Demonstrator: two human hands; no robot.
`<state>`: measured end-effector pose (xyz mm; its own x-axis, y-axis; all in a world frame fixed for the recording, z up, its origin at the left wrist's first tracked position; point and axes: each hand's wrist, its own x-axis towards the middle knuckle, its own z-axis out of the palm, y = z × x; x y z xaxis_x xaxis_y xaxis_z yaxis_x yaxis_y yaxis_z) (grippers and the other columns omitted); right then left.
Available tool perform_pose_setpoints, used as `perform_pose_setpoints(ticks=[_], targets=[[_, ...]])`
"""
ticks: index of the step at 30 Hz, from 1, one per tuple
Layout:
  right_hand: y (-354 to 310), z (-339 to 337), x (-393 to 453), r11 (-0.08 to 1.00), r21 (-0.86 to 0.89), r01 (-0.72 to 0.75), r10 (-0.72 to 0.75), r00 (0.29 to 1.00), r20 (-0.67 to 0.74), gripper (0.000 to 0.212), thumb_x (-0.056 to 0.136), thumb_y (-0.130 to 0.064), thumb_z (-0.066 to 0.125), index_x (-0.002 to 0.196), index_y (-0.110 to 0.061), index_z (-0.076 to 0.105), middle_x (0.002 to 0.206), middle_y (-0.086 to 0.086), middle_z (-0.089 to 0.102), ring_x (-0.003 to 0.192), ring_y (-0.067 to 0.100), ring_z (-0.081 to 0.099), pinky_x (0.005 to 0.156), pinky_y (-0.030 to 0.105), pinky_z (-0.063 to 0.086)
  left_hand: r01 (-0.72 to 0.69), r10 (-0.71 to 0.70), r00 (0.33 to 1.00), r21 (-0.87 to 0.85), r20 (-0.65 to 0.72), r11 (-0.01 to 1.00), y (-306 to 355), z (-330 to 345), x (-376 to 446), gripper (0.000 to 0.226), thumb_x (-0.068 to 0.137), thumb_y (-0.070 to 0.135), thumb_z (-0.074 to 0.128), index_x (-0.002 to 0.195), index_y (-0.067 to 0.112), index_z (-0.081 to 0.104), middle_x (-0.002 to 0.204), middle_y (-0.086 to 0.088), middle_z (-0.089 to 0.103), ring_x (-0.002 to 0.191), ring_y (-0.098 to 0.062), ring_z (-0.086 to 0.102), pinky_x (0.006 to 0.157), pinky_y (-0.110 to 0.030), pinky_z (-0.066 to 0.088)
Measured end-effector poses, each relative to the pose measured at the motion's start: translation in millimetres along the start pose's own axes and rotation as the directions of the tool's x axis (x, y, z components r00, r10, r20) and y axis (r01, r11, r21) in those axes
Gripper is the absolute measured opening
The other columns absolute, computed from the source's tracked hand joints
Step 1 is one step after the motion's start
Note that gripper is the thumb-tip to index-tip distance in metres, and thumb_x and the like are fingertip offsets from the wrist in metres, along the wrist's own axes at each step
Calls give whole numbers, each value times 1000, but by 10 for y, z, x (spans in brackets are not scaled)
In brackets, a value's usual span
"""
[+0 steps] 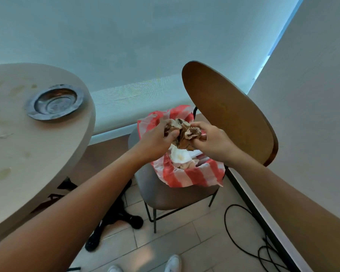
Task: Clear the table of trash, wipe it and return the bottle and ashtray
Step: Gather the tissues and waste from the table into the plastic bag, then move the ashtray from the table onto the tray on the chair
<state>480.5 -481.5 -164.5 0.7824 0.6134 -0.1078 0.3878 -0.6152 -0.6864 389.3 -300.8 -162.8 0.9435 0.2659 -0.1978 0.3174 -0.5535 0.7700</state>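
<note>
Gripping crumpled brown paper (186, 134) over striped bag (192, 175), both hands (157, 137) (210, 140) clamped, any print seemingly unreadable

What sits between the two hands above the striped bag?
In the head view, a crumpled brown paper wad fills the gap between the left hand and right hand; both grip it over the red-and-white striped bag.

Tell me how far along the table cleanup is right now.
Early to midway. Done: the visible part of the table carries no loose trash, and the bag on the chair already holds napkins. In hand: both hands, left and right, grip crumpled paper over the bag. Left: stains still mark the table, so wiping remains; the ashtray sits there; no bottle is in view.
</note>
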Motion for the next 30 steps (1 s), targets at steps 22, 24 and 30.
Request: perform_pose_setpoints(ticks=[22,24,30], targets=[[-713,-64,267,941,-221,257,-253,966,50,66,86,-65,58,144,-40,41,148,-9,47,131,15,50,107,49,46,-127,149,960,105,-239,986,93,-800,-520,58,98,49,52,149,25,38,151,7,43,138,-4,37,113,-28,34],[-981,-30,267,926,-208,316,-311,949,54,66,86,-62,61,145,-40,41,152,-10,43,136,12,44,112,45,41,-134,162,943,114,-291,984,99,-1002,-690,58,98,50,51,149,26,38,150,8,44,137,-1,37,111,-27,37],[-1671,251,190,874,-160,459,-455,888,63,65,89,-54,65,147,-36,43,151,-11,42,133,7,43,109,31,37,-125,171,900,137,-402,983,-39,-1519,-1183,57,99,51,50,149,27,38,150,10,45,138,-1,37,111,-23,28]])
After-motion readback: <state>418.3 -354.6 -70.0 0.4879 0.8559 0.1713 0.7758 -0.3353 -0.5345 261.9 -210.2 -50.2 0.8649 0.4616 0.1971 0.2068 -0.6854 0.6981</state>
